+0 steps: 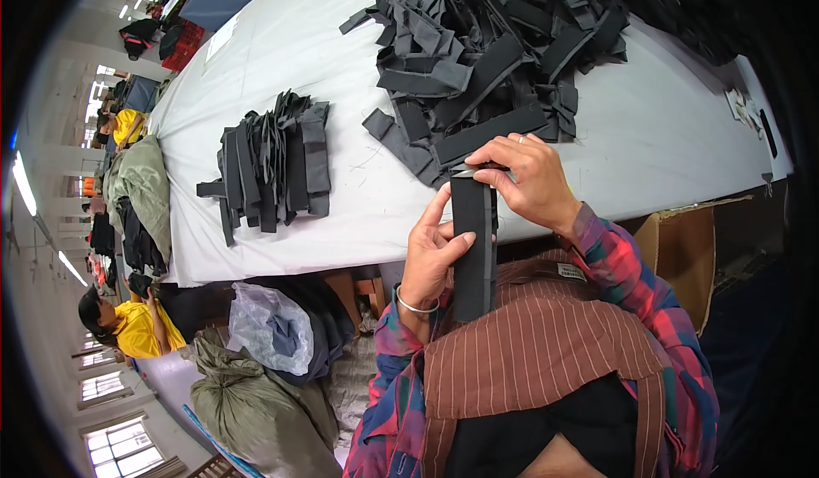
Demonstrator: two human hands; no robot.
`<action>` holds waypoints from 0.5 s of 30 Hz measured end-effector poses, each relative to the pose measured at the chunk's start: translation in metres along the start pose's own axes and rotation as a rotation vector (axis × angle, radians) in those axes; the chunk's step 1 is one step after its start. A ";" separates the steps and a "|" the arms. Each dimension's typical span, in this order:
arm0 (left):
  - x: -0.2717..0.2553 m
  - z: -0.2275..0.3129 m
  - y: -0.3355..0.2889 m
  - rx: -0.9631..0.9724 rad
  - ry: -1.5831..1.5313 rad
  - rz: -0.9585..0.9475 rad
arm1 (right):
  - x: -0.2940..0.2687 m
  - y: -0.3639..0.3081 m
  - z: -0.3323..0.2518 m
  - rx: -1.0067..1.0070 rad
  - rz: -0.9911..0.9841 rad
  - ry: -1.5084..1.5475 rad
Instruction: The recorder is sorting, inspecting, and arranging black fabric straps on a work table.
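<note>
Holding a long dark strip of cloth [472,252], the left hand [433,252] in the head view pinches its side, with the thumb lying on top. The strip is just on the near side of the big heap [486,64] of dark cloth pieces, between that heap and the person's body. The right hand [531,175] is at the strip's top end, close to the big heap's near edge. Its thumb and finger are closed on a small shiny tool [463,173] with a pointed tip, and most of the tool is hidden. I can't tell if this hand also grips the cloth.

The big heap lies on a white surface [363,213]. To the left of the heap, well apart from it, sits a smaller pile [275,166] of the same kind of strips. To the right of the heap is more black cloth [682,8]. Nearer the person than the heap, and over to the right, is a brown cardboard box [685,256]. Far to the left of the heap and lower down are a see-through plastic bag [271,333], a big green sack [256,397] and a person in a yellow shirt [149,329].
</note>
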State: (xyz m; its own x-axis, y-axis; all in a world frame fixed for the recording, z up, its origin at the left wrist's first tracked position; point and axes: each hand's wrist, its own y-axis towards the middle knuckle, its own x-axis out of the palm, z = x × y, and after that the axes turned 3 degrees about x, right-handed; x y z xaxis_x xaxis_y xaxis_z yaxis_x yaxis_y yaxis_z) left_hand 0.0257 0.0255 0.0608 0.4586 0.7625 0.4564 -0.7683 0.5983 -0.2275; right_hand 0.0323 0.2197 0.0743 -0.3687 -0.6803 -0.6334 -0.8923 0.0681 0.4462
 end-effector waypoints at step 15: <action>-0.017 0.012 -0.006 -0.167 -0.012 -0.135 | -0.014 0.015 0.025 -0.087 -0.324 0.305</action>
State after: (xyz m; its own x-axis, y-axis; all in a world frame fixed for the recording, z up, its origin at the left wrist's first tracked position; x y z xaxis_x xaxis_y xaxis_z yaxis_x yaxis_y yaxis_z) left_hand 0.0170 0.0055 0.0650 0.5465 0.6702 0.5022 -0.6152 0.7281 -0.3023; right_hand 0.0180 0.2483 0.0739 0.0309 -0.8412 -0.5398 -0.9191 -0.2361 0.3154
